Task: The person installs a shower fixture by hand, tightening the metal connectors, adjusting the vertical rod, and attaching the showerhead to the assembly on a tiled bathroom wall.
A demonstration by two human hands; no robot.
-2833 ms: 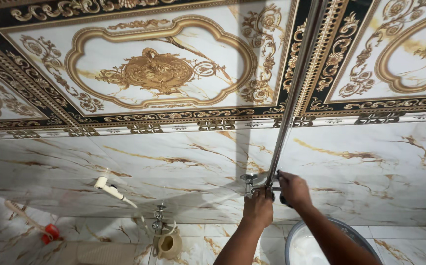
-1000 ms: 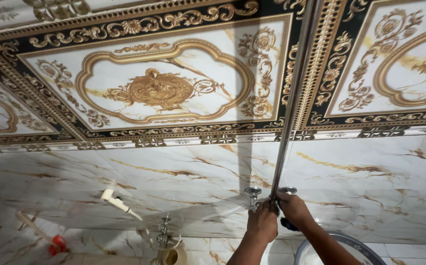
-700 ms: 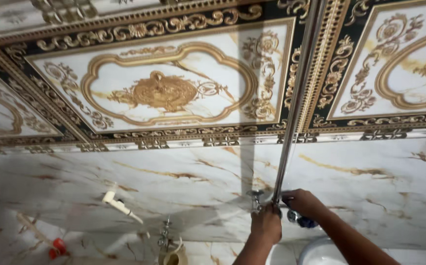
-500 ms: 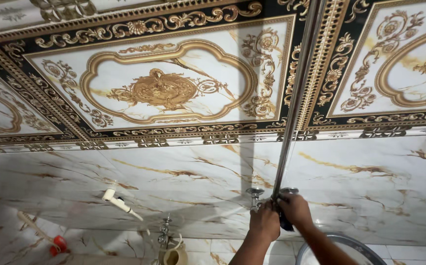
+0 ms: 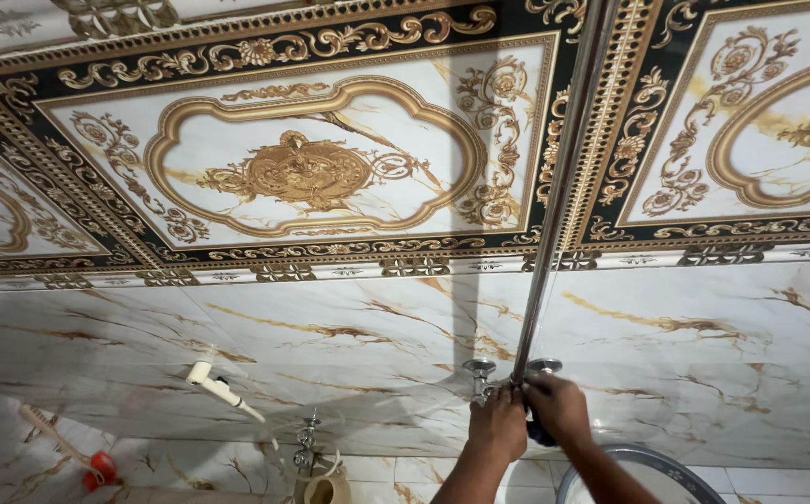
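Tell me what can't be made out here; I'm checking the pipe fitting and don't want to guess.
Head view only:
- The joint at the foot of the metal pipe: covered by the left hand and right hand.
- A dark object under the right hand: mostly hidden, kind unclear.
- The pipe's top: cut off by the upper edge.
- The round basin: cut by the bottom edge.
- The small tap: too small for detail.

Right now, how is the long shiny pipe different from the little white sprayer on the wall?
The shiny pipe is long, thin, silver metal and runs high up the wall; the white sprayer is short, white and tilted. Both hands, left hand and right hand, grip the pipe's bottom end, while nobody touches the sprayer. Both sit against the marble-look tiles.
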